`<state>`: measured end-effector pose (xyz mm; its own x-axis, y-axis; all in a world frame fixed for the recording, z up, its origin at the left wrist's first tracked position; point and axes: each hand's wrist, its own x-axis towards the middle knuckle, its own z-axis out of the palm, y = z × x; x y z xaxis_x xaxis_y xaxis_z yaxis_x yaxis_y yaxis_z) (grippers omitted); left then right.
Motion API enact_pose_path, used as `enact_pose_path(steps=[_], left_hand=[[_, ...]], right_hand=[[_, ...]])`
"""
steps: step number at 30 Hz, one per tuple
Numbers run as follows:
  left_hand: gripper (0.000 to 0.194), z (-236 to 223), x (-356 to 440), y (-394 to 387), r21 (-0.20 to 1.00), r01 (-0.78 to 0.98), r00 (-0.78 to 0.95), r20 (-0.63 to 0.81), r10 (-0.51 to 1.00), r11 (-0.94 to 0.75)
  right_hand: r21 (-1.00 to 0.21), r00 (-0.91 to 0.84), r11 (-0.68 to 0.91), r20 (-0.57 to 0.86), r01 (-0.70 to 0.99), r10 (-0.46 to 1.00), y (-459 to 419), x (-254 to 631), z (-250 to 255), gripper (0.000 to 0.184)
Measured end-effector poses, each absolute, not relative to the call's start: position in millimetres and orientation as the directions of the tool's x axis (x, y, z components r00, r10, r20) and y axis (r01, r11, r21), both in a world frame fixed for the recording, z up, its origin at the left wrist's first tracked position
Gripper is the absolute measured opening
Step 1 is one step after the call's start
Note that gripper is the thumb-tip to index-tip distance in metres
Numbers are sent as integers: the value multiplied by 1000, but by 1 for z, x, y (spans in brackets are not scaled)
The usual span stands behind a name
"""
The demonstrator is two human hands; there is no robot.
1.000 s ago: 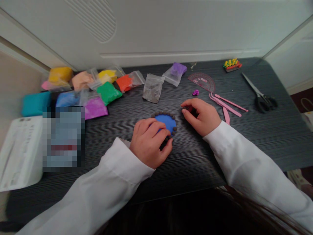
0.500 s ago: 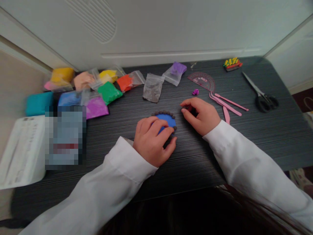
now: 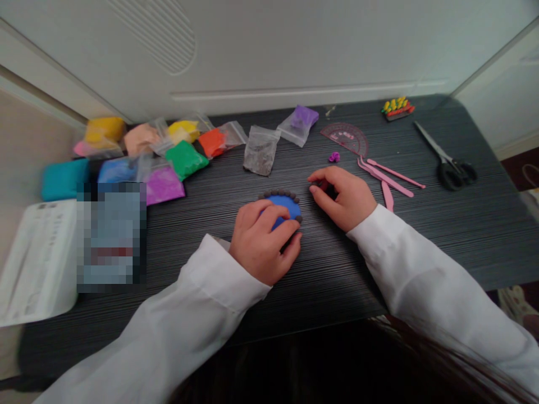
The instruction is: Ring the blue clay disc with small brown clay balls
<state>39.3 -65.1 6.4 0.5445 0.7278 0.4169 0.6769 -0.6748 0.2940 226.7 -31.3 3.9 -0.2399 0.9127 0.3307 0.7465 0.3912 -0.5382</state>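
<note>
A blue clay disc [image 3: 288, 205] lies on the dark table, with small dark brown clay balls [image 3: 279, 193] set in a row along its far rim and one more at its right edge. My left hand [image 3: 265, 238] is closed over the near left part of the disc, hiding that side, its fingertips resting on it. To the right of the disc, my right hand [image 3: 343, 196] rests on the table with thumb and forefinger curled round a dark lump, which looks like brown clay and is mostly hidden. A crumpled bit of purple clay [image 3: 334, 157] lies just beyond it.
Bags of coloured clay, a green one [image 3: 186, 160] among them, crowd the far left. Beyond the disc is a bag of dark clay [image 3: 261, 151]. Rightward lie a protractor [image 3: 346, 136], pink tweezers [image 3: 389, 178], scissors [image 3: 446, 163] and a small yellow-and-red clay piece [image 3: 398, 108].
The view has shifted slightly, so everything sits a little further left. Both hands keep nearly the same pose, and I see nothing taken up or let go.
</note>
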Motion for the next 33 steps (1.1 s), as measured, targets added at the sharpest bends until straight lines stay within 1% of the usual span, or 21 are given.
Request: enact_pose_path(steps=[5, 15, 21, 23, 28, 33], left_hand=[[14, 8, 39, -65, 297, 684, 540, 408, 736, -667], [13, 7, 39, -65, 289, 684, 555, 390, 735, -670], [28, 8, 42, -66, 286, 722, 511, 394, 764, -630], [30, 8, 43, -66, 276, 727, 518, 382, 766, -629], [27, 9, 44, -66, 277, 730, 534, 339, 774, -625], [25, 8, 42, -66, 293, 715, 538, 349, 767, -635]], right_hand=[[-534, -241, 391, 329, 750, 913, -31, 226, 4, 17], [-532, -245, 394, 331, 749, 911, -31, 227, 5, 18], [-538, -245, 399, 336, 742, 909, -31, 227, 4, 18], [-540, -243, 394, 330, 744, 912, -31, 227, 4, 17], [-544, -240, 390, 328, 743, 914, -31, 226, 4, 17], [-547, -242, 387, 320, 742, 916, -31, 227, 4, 17]])
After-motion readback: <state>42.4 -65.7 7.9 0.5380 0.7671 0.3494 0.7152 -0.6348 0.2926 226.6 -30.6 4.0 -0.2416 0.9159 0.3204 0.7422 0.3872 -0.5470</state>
